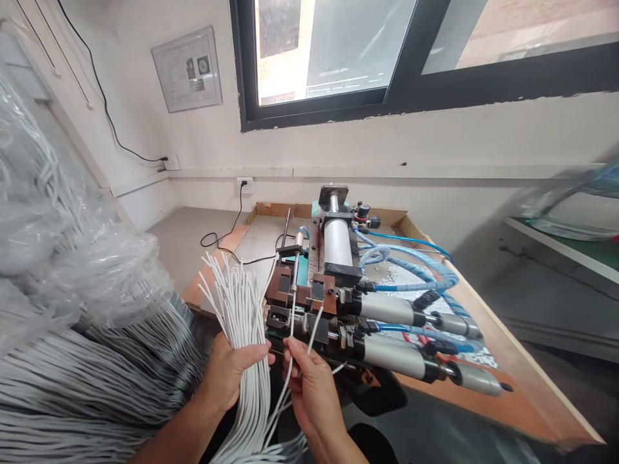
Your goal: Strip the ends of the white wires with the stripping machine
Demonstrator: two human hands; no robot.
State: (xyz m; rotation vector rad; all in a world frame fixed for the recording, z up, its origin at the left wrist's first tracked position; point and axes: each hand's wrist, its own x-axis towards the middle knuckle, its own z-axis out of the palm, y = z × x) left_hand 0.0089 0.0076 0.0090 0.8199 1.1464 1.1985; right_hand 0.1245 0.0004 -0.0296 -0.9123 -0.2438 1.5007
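A person's left hand (232, 377) closes around a thick bundle of white wires (244, 316), just left of the small pneumatic machine (329, 283) that anchors the scene. The bundle's cut ends fan upward and outward beside the machine's front block, while its tails droop below the hand. The right hand (309, 386), directly in front of the machine, pinches two single wires (296, 328) between thumb and fingers; their tips reach up to the machine's steel jaws, though whether they are touching or already inside the opening cannot be told from this angle. The wires look light and springy, smooth-jacketed and likely to slide, so a pinch close behind the tip seems the steadiest hold.

Left of the machine, more white wires lie heaped under a clear plastic bag (62, 245), crowding the left arm. To the machine's right, two silver air cylinders (416, 335) and blue air hoses (416, 267) jut toward the desk's edge, leaving little room on that side. The wooden-rimmed desk (532, 393) ends just beyond the cylinder tips. Behind the machine, bare desk surface carries a black cable (227, 238) to a wall socket (245, 185); farther back hang a framed notice (187, 68) and a dark-framed window (387, 58).
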